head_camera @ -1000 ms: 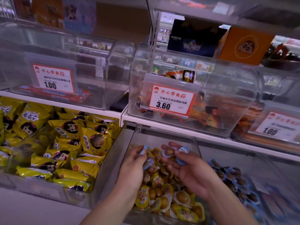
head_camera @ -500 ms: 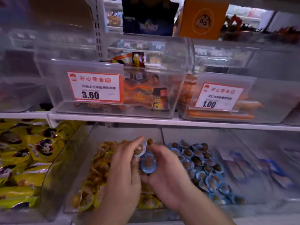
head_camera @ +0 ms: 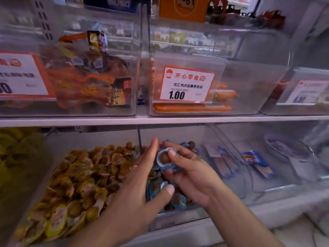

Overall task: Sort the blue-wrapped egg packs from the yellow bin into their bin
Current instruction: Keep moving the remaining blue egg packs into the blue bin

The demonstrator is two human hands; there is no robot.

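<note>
A clear bin (head_camera: 53, 157) on the lower shelf holds a heap of yellow-wrapped egg packs (head_camera: 80, 177). Right beside it, a second clear bin (head_camera: 178, 217) holds blue-wrapped egg packs (head_camera: 178, 200). Both my hands are over this second bin. My right hand (head_camera: 192, 175) grips a small bundle of blue-wrapped egg packs (head_camera: 165, 158), thumb on top of the front one. My left hand (head_camera: 138, 180) lies flat against the bundle's left side with fingers straight, its thumb resting on a blue pack in the bin.
The upper shelf's edge (head_camera: 160, 120) runs just above my hands, carrying clear bins of orange snacks and a 1.00 price tag (head_camera: 187, 84). A further clear bin with blue-and-white packets (head_camera: 256, 159) stands to the right. Yellow bags (head_camera: 10, 145) lie far left.
Both hands moved right, from over the yellow-pack bin to over the blue-pack bin, carrying the blue packs. The view swung right as well.
</note>
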